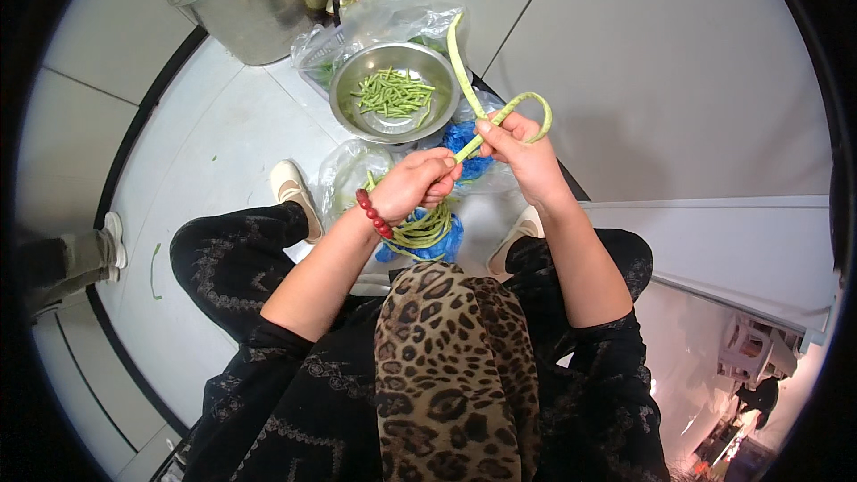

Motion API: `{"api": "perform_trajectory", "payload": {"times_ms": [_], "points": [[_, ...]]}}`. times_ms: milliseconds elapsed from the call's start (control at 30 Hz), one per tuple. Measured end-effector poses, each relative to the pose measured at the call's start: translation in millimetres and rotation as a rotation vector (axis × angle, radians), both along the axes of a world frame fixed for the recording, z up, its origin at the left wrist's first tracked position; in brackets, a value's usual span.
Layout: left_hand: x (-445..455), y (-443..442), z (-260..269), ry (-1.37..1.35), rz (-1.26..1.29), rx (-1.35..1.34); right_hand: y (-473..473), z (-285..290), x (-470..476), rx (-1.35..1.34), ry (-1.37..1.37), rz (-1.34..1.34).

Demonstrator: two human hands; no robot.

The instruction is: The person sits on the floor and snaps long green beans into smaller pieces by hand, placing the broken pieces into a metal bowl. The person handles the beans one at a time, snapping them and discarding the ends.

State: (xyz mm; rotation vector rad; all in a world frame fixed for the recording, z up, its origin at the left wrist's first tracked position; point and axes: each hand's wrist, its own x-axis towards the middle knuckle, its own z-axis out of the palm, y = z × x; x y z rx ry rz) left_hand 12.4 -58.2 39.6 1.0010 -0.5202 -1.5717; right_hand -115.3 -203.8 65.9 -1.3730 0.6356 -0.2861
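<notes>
Between my fingers is a long green bean (506, 109), pale green and bent into a loop on the right. My left hand (422, 181) pinches one end of it, and a red bead bracelet (373, 213) circles that wrist. My right hand (519, 147) grips the bean farther along, with another straight length sticking up past the thumb; whether that is the same bean I cannot tell. Ahead stands a steel bowl (341, 104) holding short cut bean pieces (392, 94). Below my left hand, a bunch of long beans (422, 234) lies on a blue plastic bag (455, 241), partly hidden.
Clear plastic bags (335, 174) and a blue bag (458, 137) lie around the bowl. Behind it sits a basket (318, 57) with greens. A large metal pot (258, 20) stands back left. A grey wall panel (669, 80) bounds the right. Another person's leg (73, 258) is at left.
</notes>
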Motion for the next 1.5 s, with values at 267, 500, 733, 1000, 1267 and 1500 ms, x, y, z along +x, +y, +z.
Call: {"api": "perform_trajectory", "payload": {"times_ms": [267, 500, 733, 1000, 1267, 1500], "points": [[-24.6, -4.8, -5.8, 0.274, 0.516, 0.137, 31.1, -20.2, 6.9, -0.194, -0.138, -0.002], [21.5, 8.9, -88.8, -0.815, 0.628, 0.254, 26.1, -7.4, -3.4, -0.182, -0.132, -0.165], [13.6, 4.3, -19.1, 0.103, 0.156, -0.053, 21.8, 5.4, -3.8, 0.106, -0.033, 0.075], [7.0, 7.5, -21.2, 0.113, 0.002, -0.017, 14.4, -11.6, -3.3, -0.406, 0.2, 0.225], [23.0, 16.2, -16.5, -0.12, -0.002, 0.091, -13.4, 9.5, -11.0, -0.373, 0.184, 0.103], [27.3, 13.2, -48.0, -0.585, 0.39, 0.035, -6.0, 9.1, -12.9, -0.547, 0.194, 0.041]]}}
